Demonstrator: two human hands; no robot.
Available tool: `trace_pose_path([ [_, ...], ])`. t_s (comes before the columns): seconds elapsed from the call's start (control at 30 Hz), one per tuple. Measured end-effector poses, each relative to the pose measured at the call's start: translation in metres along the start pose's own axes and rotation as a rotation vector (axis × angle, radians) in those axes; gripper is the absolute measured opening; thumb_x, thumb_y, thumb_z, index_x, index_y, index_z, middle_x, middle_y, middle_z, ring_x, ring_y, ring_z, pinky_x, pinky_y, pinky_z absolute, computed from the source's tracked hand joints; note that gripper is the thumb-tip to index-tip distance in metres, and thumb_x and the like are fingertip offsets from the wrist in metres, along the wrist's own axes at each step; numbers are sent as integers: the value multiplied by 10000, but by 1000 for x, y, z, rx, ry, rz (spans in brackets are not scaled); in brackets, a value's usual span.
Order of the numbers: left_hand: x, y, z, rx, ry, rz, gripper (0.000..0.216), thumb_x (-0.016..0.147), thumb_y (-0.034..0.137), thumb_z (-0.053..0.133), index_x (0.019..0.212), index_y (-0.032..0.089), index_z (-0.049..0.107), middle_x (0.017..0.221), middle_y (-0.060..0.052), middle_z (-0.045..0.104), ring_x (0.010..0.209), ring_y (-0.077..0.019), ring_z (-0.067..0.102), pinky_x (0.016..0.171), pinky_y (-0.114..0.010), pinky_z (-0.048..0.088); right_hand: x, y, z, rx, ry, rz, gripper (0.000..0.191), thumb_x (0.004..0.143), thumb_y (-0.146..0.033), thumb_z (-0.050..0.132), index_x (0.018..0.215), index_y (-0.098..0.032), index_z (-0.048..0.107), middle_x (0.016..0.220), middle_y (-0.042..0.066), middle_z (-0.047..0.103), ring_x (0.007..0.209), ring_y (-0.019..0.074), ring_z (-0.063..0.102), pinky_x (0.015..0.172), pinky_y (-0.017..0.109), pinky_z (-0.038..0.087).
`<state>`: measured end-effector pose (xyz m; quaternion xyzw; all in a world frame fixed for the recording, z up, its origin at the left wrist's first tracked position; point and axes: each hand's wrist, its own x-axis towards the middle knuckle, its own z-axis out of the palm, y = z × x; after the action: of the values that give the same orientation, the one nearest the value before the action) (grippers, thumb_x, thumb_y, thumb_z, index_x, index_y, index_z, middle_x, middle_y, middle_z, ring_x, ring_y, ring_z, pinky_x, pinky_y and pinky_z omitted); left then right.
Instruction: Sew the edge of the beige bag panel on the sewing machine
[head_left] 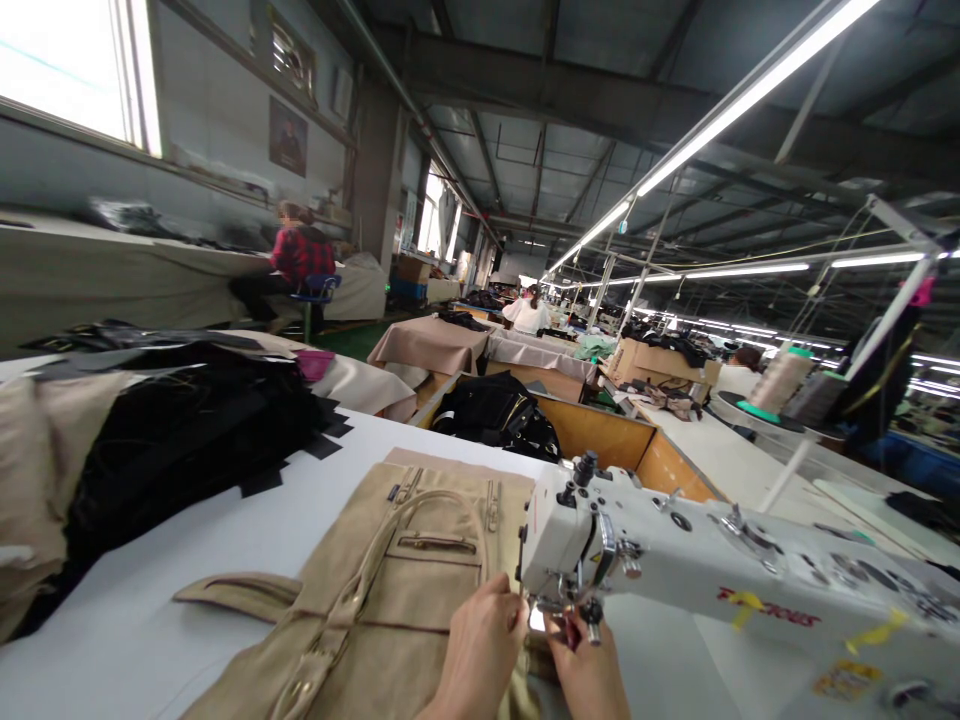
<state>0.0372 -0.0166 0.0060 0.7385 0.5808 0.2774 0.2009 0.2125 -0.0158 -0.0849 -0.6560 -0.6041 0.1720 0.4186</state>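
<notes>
A tan canvas bag (pixel 420 600) lies flat on the white table, its handles, zips and pocket facing up. Its right side reaches under the head of a white sewing machine (pixel 675 540). My left hand (pixel 480 640) rests over the bag's right part, thumb and fingers pinched together just left of the needle area. On the other side of the needle, my right hand (pixel 589 660) has its fingers closed close beneath the machine head, partly behind its metal parts. Whatever either hand pinches is too small or hidden to make out. A small bright light shows between the hands.
A heap of black fabric pieces (pixel 187 430) covers the table's left side. Beyond the table edge, a wooden bin (pixel 622 430) holds a black bag (pixel 499 410). Thread cones (pixel 780 385) stand at right. A person in a checked shirt (pixel 302 250) sits far left.
</notes>
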Motion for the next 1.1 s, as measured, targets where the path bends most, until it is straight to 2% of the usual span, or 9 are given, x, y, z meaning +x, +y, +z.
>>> trace_pose_path([
  [0.13,1,0,0,8,-5,4,318,940,71,560,657,147,684,769,-2,600,669,-105,577,604,-237,296,1,-4,1,-90,-90,49,473,834,-570,468,923,-153,673,879,156,651,817,309,636,743,420,513],
  [0.27,1,-1,1,16,-19,0,277,926,78,592,690,164,709,786,-6,627,701,-124,612,601,-240,305,2,-17,0,-198,-158,136,555,825,-619,424,1000,-135,633,961,193,649,894,367,645,766,474,494],
  [0.5,-1,-4,2,40,-30,51,212,921,76,591,784,185,712,874,-2,652,826,-148,648,659,-226,364,-4,-74,-15,-338,-181,238,357,943,-347,449,1084,-79,637,1065,239,649,1035,369,640,855,450,501],
  [0.6,-1,-3,0,53,-52,69,189,901,41,595,868,188,709,942,-7,652,869,-152,651,701,-219,392,-4,-87,-18,-342,-203,272,331,950,-300,477,1133,-79,644,1054,235,655,1049,373,636,885,462,495],
  [0.77,0,-1,0,77,-62,62,208,941,51,544,850,161,696,959,-28,649,880,-165,653,702,-237,406,-3,-73,-16,-286,-195,228,315,927,-332,514,1103,-113,656,1093,190,650,1065,348,620,913,449,493],
  [0.97,0,-1,-1,78,-52,48,219,956,87,560,819,181,703,915,-3,651,873,-154,657,694,-233,396,-5,-71,-15,-281,-158,228,336,917,-334,499,1069,-73,647,1066,216,626,1025,370,616,903,487,476],
  [1.1,1,1,-2,75,-58,56,217,949,84,572,815,184,710,920,-8,658,885,-163,659,698,-235,395,-2,-60,-10,-231,-156,208,411,885,-452,483,1042,-117,662,1034,203,628,983,380,630,839,485,487],
])
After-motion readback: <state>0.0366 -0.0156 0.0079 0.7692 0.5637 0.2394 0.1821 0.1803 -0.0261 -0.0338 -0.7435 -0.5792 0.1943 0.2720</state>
